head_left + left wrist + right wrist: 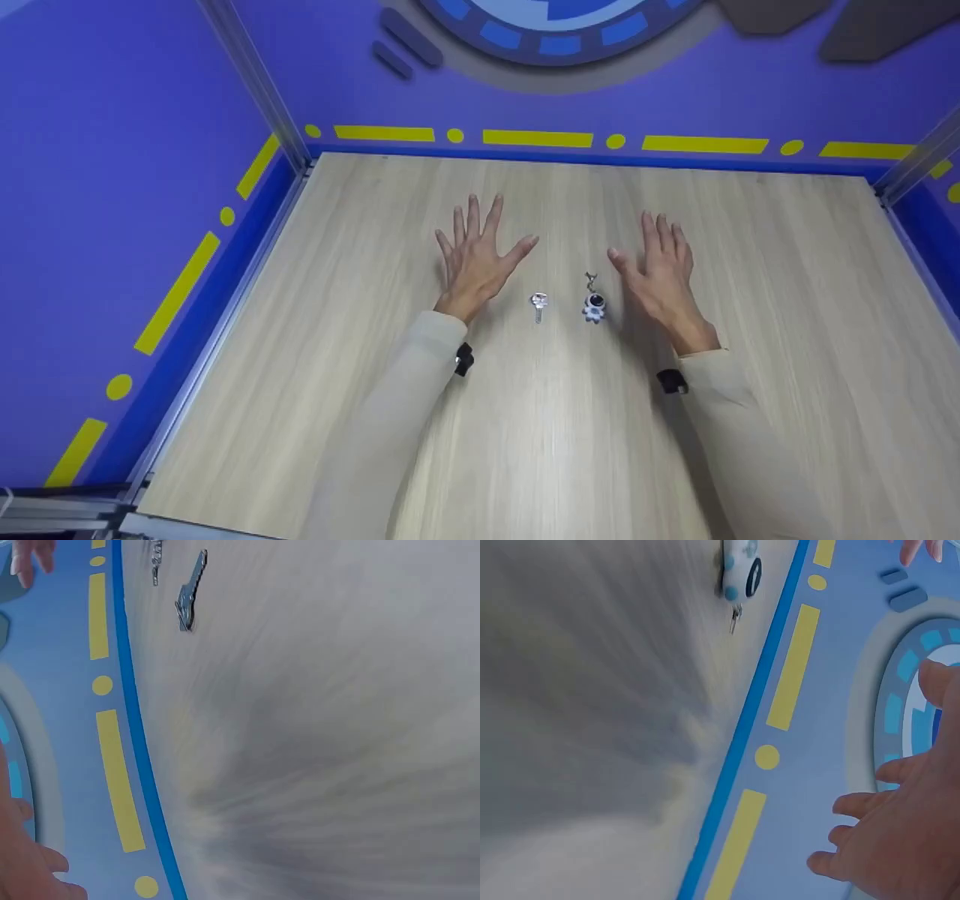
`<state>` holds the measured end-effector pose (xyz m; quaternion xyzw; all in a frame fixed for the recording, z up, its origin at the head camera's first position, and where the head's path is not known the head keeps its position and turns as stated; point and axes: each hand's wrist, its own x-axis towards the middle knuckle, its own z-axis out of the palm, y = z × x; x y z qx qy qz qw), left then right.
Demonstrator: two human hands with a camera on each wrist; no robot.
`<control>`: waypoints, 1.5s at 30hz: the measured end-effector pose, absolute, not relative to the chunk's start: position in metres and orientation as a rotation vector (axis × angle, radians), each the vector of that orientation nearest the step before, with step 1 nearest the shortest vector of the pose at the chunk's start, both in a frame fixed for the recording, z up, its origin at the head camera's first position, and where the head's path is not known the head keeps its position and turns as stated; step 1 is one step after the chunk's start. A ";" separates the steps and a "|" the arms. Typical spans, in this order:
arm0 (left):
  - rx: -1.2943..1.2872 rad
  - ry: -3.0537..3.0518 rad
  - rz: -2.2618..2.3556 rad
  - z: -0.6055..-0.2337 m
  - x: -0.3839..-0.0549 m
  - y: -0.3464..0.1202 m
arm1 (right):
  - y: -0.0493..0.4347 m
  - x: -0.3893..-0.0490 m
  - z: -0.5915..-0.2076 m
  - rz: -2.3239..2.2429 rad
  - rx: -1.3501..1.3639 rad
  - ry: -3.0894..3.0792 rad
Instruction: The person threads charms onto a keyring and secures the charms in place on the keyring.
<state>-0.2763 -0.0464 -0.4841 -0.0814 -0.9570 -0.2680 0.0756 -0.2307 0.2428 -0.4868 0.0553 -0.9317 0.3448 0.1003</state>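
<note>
A silver key [538,307] lies on the wooden table between the two hands, its toothed blade toward the near edge. To its right rests a small white and blue astronaut keychain [594,307] with a dark visor and a metal clasp at its far end. My left hand [478,262], fingers spread and straight, is held left of the key without touching it. On the other side my right hand [661,281] is extended beside the keychain, apart from it and holding nothing. The left wrist view shows the key [190,592] closer; the right wrist view shows part of the keychain [740,571].
The light wood table [337,420] is bounded by a purple back wall [360,97] with yellow dashes and dots, and by a similar left wall [97,187]. Metal frame posts [259,82] stand at the corners. Black wrist devices [673,381] sit under both sleeves.
</note>
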 end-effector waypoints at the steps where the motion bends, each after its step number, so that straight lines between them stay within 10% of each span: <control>1: -0.235 -2.870 -0.824 -0.485 -0.275 -0.046 | 0.242 -0.230 -0.488 1.041 0.157 -2.749; 45: -0.313 -2.779 -1.375 -0.532 -0.246 -0.042 | 0.214 -0.224 -0.525 1.564 -0.255 -2.656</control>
